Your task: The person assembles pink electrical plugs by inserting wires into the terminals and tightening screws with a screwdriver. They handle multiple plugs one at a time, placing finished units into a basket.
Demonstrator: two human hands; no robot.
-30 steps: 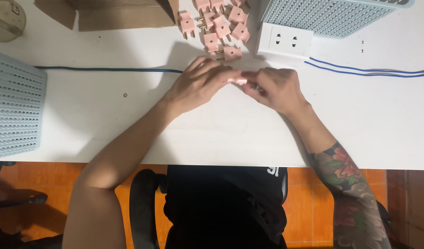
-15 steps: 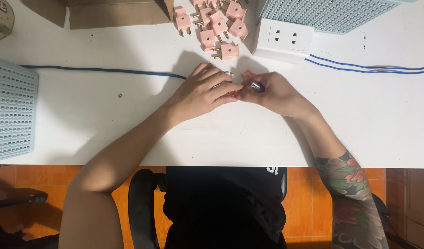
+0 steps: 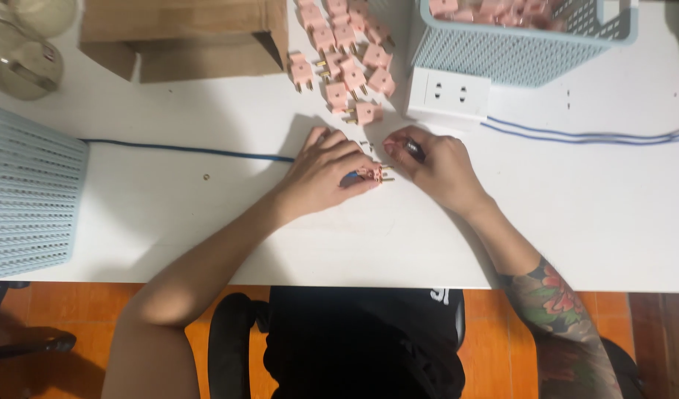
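Pink plug [image 3: 372, 174]: small, light, rigid plastic with brass pins pointing to 3 o'clock, pinched in the left hand [image 3: 332, 171] grip on the table [image 3: 206, 214]; hold by the body; right hand [image 3: 435, 166], at 3 o'clock, closed round a dark tool [image 3: 415, 151].

On the white table [image 3: 169, 214], the left hand [image 3: 328, 174] pinches a pink plug [image 3: 372, 174] while the right hand [image 3: 437, 166] grips a dark tool [image 3: 415, 151], near the plug pile [image 3: 347, 59] at the far edge.
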